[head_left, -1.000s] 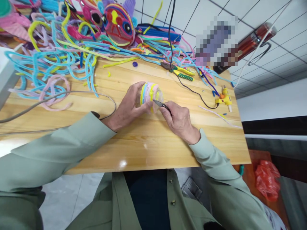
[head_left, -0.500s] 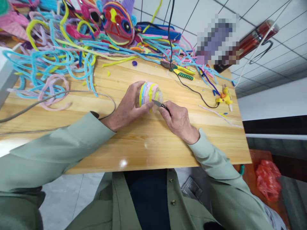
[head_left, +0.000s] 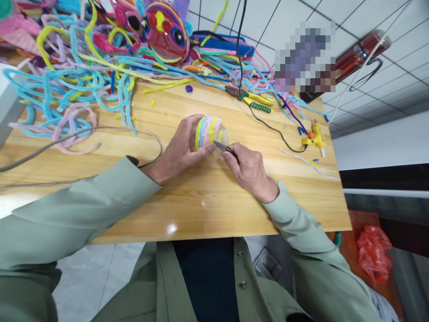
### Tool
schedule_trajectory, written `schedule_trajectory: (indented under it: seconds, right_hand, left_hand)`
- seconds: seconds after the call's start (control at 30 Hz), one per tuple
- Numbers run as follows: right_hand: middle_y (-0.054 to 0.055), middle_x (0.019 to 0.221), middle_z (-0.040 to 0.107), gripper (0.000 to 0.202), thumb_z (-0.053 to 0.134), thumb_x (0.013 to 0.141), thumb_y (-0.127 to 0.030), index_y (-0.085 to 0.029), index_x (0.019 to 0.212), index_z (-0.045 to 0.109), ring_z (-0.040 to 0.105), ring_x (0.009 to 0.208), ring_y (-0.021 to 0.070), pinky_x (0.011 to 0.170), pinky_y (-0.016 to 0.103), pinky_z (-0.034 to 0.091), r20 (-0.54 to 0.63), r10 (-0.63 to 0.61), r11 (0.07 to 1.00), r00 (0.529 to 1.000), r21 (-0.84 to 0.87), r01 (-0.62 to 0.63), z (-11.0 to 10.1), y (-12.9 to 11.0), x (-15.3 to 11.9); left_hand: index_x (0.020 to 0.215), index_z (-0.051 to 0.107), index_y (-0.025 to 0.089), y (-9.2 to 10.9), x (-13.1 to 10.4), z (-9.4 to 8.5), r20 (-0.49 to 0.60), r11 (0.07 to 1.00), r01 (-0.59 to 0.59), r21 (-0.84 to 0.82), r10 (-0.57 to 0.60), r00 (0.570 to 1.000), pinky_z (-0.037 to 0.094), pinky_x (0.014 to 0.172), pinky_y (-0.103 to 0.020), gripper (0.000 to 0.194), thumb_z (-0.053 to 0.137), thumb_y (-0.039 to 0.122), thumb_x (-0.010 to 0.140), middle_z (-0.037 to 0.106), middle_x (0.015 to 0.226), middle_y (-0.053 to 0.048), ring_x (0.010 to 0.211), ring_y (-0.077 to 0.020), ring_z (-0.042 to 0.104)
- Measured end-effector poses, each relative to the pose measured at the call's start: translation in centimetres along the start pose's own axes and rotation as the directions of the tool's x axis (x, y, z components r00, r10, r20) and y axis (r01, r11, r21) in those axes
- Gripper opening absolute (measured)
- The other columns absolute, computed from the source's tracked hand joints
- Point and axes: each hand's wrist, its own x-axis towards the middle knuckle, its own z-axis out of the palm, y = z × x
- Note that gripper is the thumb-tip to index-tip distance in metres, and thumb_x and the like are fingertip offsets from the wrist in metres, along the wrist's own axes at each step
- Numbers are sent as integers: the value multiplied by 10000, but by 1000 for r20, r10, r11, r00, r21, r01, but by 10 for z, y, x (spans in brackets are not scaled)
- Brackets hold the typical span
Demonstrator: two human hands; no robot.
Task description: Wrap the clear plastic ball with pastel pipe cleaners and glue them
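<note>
My left hand (head_left: 182, 150) is closed around a clear plastic cup-like piece (head_left: 208, 129), ringed with yellow, blue and pale pink pipe cleaner. Its thumb presses on the near side of the wrapped rings. In my right hand (head_left: 247, 169) is a small dark knife (head_left: 223, 146), gripped by its black handle. The blade points left, and its tip touches or nearly touches the piece beside my left thumb. Both hands are above the middle of the wooden table (head_left: 187, 205). My left fingers hide the far left side of the piece.
Loose pipe cleaners (head_left: 94, 85) are heaped across the back left, with a fish-like craft (head_left: 169, 33) among them. Pliers (head_left: 254, 100) lie behind my hands. A yellow glue gun (head_left: 315, 138) with a black cord lies at right, near a red thermos (head_left: 355, 58). A grey cable (head_left: 110, 129) runs at left.
Almost nothing differs. Both hands keep their grip on the wrapped piece and the knife, and the whole view has shifted very slightly.
</note>
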Motion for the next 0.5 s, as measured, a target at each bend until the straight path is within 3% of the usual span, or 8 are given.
schedule_trajectory:
  seconds: [0.5]
  right_hand:
    - [17, 775, 714, 479, 410, 1210, -552, -212, 1000, 672, 569, 637, 152, 615, 318, 361, 41, 12, 1000, 999, 18, -13, -3, -2, 0]
  left_hand:
    - [1614, 444, 268, -2, 0, -1, 8, 1000, -22, 9, 22, 1000, 429, 1389, -589, 807, 674, 776, 1032, 544, 1663, -160, 1576, -380, 536]
